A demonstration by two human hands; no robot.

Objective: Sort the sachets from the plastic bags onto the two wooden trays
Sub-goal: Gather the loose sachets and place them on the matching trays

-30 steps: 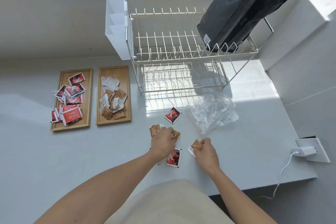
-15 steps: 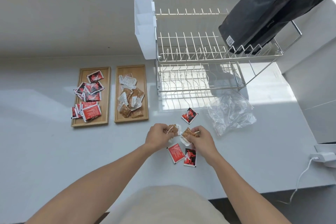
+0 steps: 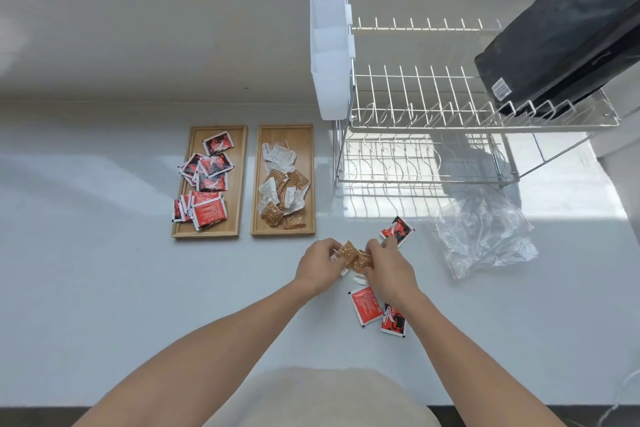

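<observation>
My left hand (image 3: 320, 265) and my right hand (image 3: 389, 270) meet over the counter, both closed on brown sachets (image 3: 353, 255) held between them. Three red sachets lie loose: one (image 3: 397, 229) just beyond my right hand, two (image 3: 367, 305) (image 3: 393, 320) below it. The left wooden tray (image 3: 239, 184) holds several red sachets (image 3: 207, 184). The right wooden tray (image 3: 310, 184) holds several brown and white sachets (image 3: 282, 191). A clear plastic bag (image 3: 485, 239) lies crumpled to the right.
A wire dish rack (image 3: 426, 114) with a white cutlery holder (image 3: 330, 55) stands behind the sachets. Black bags (image 3: 568, 28) lean in the rack's right end. The white counter's front edge (image 3: 104, 406) runs near my body.
Both hands came together and lifted the brown sachets off the counter. The camera view swung left, so trays and rack now sit further right.
</observation>
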